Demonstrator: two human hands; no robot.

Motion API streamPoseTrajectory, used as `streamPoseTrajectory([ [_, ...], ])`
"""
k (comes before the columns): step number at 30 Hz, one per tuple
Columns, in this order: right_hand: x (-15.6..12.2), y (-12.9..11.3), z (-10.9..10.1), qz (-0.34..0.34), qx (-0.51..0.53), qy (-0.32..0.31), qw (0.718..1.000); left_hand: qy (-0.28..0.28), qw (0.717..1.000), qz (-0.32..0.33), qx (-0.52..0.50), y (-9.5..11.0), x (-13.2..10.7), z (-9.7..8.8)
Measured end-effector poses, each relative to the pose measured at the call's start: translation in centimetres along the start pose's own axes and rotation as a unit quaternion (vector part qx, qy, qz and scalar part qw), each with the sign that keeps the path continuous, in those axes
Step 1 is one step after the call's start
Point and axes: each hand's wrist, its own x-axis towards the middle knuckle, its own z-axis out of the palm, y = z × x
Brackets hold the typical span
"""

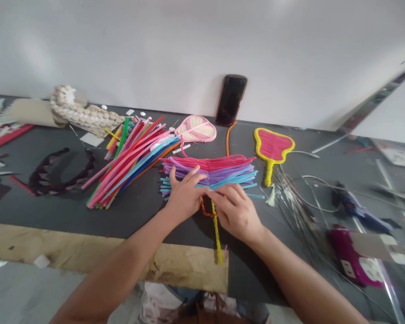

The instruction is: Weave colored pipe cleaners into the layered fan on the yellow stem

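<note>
1. My left hand [185, 195] and right hand [236, 211] are close together, with the fingertips meeting or nearly meeting; I can't tell which.
2. The spread fingers [192, 176] of my left hand lie over the lower edge of a flat fan of pink, purple and pale blue pipe cleaners [209, 173], which rests on the table. The hand isn't closed around it.
3. My right hand curves over the fan's lower edge, but I can't tell whether it is gripping anything.
4. Below my hands, a yellow pipe cleaner [217, 234] runs down from under my right palm. A twisted orange pipe cleaner [205, 211] curves beside it.
5. A straight orange pipe cleaner [228, 139] stands out above the fan.
6. On the dark grey tabletop [54, 216], a loose heap of multicoloured pipe cleaners [128, 164] lies to my left.
7. Beyond the fan are a pink-and-cream paddle shape [195, 128] and a pink-and-yellow hand-mirror shape [273, 150].
8. A black smartphone [231, 100] leans against the white wall.
9. Thin silver wires [290, 202] lie to my right, beside a blue glue gun [357, 209].
</note>
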Motion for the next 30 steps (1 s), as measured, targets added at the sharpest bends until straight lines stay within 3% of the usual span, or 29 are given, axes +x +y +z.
streamPoseTrajectory([
  [3,0.5,0.5,1.1,0.002,-0.047,-0.011,0.999,-0.021,1.000,-0.012,0.000,0.2,0.1,-0.1],
  [8,-0.3,3.0,2.6,0.161,-0.122,-0.090,0.975,-0.031,0.997,-0.053,0.036,0.3,0.0,0.1],
  [13,-0.9,3.4,3.3,0.172,-0.146,-0.110,0.968,-0.065,0.988,-0.092,0.104,0.1,0.1,0.5],
  [19,-0.5,3.2,3.4,0.184,-0.139,-0.116,0.966,-0.114,0.954,-0.204,0.190,-0.4,1.0,0.4],
  [24,-0.1,2.8,3.1,0.208,-0.120,-0.119,0.964,-0.140,0.944,-0.219,0.204,-0.7,1.4,0.5],
  [26,0.0,2.7,3.1,0.214,-0.114,-0.119,0.963,-0.116,0.948,-0.216,0.201,-0.8,1.1,0.4],
  [30,0.1,2.6,3.3,0.217,-0.108,-0.108,0.964,0.035,0.959,-0.144,0.240,0.0,0.5,-0.2],
])
